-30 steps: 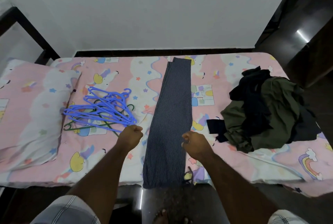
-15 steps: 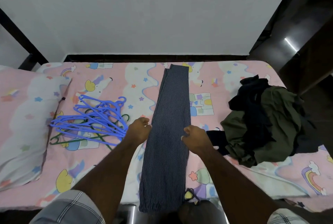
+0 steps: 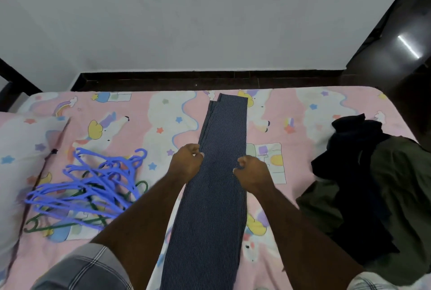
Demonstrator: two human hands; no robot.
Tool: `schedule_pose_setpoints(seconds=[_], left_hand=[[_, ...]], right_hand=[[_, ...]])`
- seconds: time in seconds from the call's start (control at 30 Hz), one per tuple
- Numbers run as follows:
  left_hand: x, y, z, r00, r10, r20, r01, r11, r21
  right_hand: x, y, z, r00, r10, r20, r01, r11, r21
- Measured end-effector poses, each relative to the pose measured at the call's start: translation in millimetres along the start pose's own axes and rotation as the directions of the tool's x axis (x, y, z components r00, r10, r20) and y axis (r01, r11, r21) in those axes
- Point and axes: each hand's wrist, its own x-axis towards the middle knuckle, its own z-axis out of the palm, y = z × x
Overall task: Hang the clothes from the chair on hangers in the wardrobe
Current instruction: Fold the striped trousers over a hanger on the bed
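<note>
In the head view, a long pair of dark blue trousers with thin white stripes (image 3: pixel 221 184) is seen laid flat down the middle of a bed with a pink cartoon sheet (image 3: pixel 163 112). The left hand (image 3: pixel 186 164) is placed at the left edge of the trousers, and the right hand (image 3: pixel 253 174) is placed at the right edge. The fingers of both hands are curled in and look pinched on the cloth edges, though the pinch itself is partly hidden. A second ago the hands were lower down the trousers, nearer the body. Now they have been moved up to about the middle of the legs, and the view has been tipped down and closer to the bed. This looks like the trousers are being gripped at the middle so they can be folded in half, ready to be draped over a hanger bar. A heap of light blue plastic hangers (image 3: pixel 93 184) is left on the sheet to the left, with a few green plastic hangers (image 3: pixel 70 223) under it. A pile of dark green and black clothes (image 3: pixel 377 184) is waiting on the right side of the bed. No hanger has been picked yet, and no wardrobe is seen, so most of the job is still to be done.
</note>
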Motion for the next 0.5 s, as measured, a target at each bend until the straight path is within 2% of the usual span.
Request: schedule_pose_setpoints(seconds=[0.23,0.3,0.5], left_hand=[[88,23,29,0.999,-0.024,-0.039,0.024,1.000,-0.016],[90,20,27,0.999,-0.029,-0.035,0.029,1.000,-0.003],[81,-35,55,0.987,-0.160,-0.002,0.160,0.986,0.056]], right_hand=[[105,19,-19,1.000,0.019,-0.025,-0.019,1.000,-0.003],[114,20,-23,0.999,0.031,-0.033,-0.032,0.999,-0.011],[117,52,22,0.993,0.099,0.064,-0.099,0.995,0.000]])
